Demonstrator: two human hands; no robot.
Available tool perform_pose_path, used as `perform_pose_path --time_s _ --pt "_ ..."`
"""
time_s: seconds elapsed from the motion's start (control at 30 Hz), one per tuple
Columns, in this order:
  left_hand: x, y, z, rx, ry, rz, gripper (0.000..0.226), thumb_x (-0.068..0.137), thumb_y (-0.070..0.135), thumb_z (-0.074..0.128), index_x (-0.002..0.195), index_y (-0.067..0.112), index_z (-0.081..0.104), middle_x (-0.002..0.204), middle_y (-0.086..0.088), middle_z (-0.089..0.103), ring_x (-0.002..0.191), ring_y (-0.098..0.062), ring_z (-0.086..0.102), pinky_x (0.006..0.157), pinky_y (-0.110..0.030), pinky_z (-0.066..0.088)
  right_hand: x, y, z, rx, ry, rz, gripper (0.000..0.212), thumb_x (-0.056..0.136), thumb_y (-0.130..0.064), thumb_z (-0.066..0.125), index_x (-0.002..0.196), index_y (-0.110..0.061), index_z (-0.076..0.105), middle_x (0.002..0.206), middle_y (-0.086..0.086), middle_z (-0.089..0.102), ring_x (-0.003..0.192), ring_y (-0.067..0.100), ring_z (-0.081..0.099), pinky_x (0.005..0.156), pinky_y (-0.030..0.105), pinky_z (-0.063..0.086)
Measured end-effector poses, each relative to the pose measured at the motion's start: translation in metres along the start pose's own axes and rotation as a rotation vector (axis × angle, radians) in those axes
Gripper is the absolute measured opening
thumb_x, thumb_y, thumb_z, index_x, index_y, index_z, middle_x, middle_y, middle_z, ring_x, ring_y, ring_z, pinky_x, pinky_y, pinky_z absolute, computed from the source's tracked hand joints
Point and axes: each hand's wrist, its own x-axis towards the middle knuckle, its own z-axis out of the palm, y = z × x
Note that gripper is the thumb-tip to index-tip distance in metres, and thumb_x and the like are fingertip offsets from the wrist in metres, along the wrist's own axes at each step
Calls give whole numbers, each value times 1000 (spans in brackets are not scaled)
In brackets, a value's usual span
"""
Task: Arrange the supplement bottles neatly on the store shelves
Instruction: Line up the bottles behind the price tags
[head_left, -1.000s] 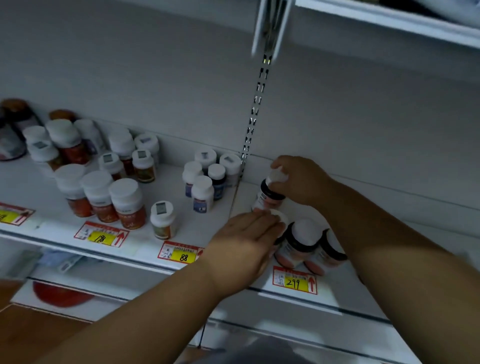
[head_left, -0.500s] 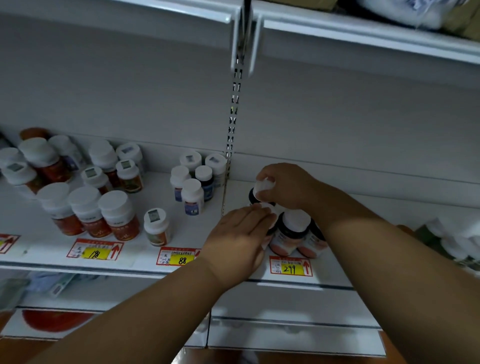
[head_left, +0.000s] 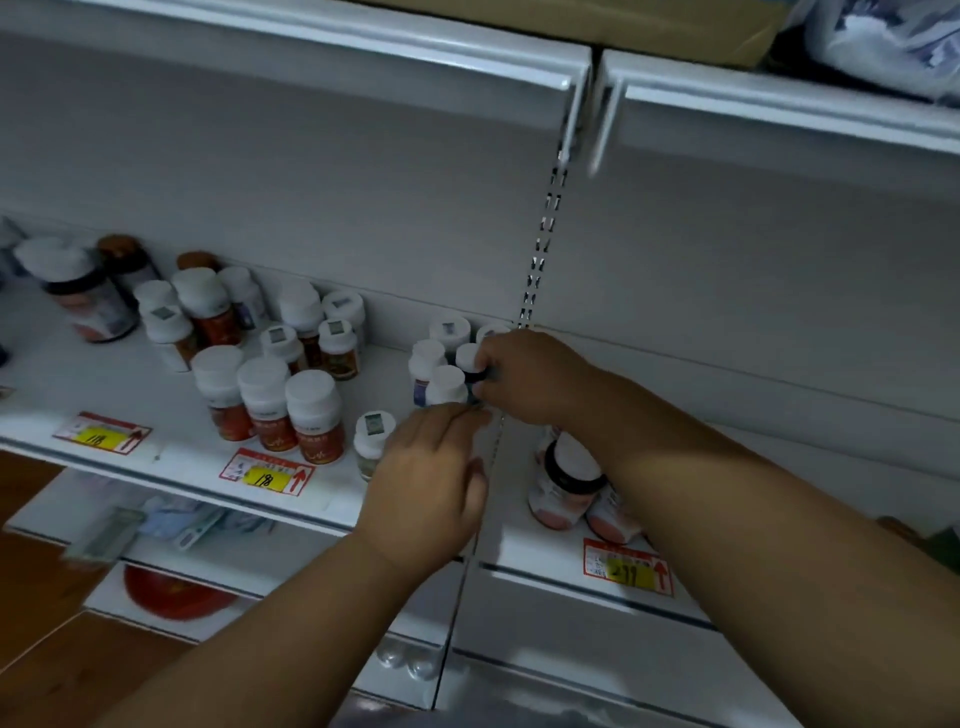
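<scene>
My right hand (head_left: 530, 379) grips a small dark bottle with a white cap (head_left: 466, 357) in a cluster of small blue-labelled bottles (head_left: 428, 364) at the back of the white shelf (head_left: 171, 467). My left hand (head_left: 426, 478) lies flat below it. Its straight fingertips touch the front small bottle (head_left: 447, 383). Pink-labelled bottles with black collars (head_left: 563, 483) stand right of the shelf joint, partly hidden by my right forearm. Three red-labelled bottles (head_left: 265, 405) form a front row to the left, with one small bottle (head_left: 370, 441) beside them.
More white-capped bottles (head_left: 311, 332) crowd the back left, with a large dark bottle (head_left: 83, 296) at the far left. Price tags (head_left: 267, 473) line the shelf edge. A slotted upright (head_left: 540, 260) divides the back panel. A cardboard box (head_left: 623, 21) sits on the upper shelf. Loose items (head_left: 176, 592) lie below.
Both hands have moved left, from the pink-labelled bottles over the shelf joint to the cluster of small bottles. The view has shifted right and up, showing the upper shelf.
</scene>
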Motion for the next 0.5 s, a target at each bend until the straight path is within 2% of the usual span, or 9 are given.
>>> perform_pose_path --time_s 0.03,0.1,0.27,0.33,0.37,0.43,0.5 --pt "-1 -7 -7 11 1 -14 42 72 12 58 114 10 63 107 -9 63 98 -27 56 85 -37 46 6 -10 8 -8 -26 -2 20 85 -28 65 91 -9 64 90 5 61 79 18 53 60 29 33" --pt "-3 -22 -19 41 -9 -26 39 71 11 58 109 13 64 102 -7 62 95 -26 55 81 -37 45 19 -25 24 -17 -52 57 24 87 -29 64 100 -9 63 91 5 59 78 17 50 55 29 27" --pt "-7 -64 -40 0 -8 15 42 69 7 63 111 12 65 107 -9 63 98 -25 56 86 -32 44 35 -41 50 -33 51 191 32 90 -25 58 115 -7 50 105 12 59 95 28 58 65 28 32" --pt "-7 -83 -50 -40 -4 -7 43 70 7 62 112 11 65 109 -9 63 99 -24 56 89 -29 42 33 -44 52 -4 83 231 37 91 -23 57 122 -6 47 106 13 58 94 29 58 65 28 32" --pt "-6 -91 -55 -67 -6 -23 43 71 9 61 114 10 65 110 -9 63 101 -24 56 90 -27 41 30 -46 50 20 128 242 37 90 -23 57 122 -6 47 105 14 58 92 28 58 65 28 32" --pt "-4 -104 -62 -138 -17 -42 43 74 15 60 117 11 64 111 -8 62 102 -22 54 90 -20 35 21 -55 42 112 278 226 22 89 -22 58 106 -11 49 97 12 57 83 27 54 63 30 32" --pt "-1 -109 -69 -220 -8 -40 44 77 21 60 120 12 62 113 -7 61 106 -17 49 90 -12 29 11 -69 31 244 421 210 11 90 -21 55 92 -17 45 84 5 56 71 19 51 59 31 33"
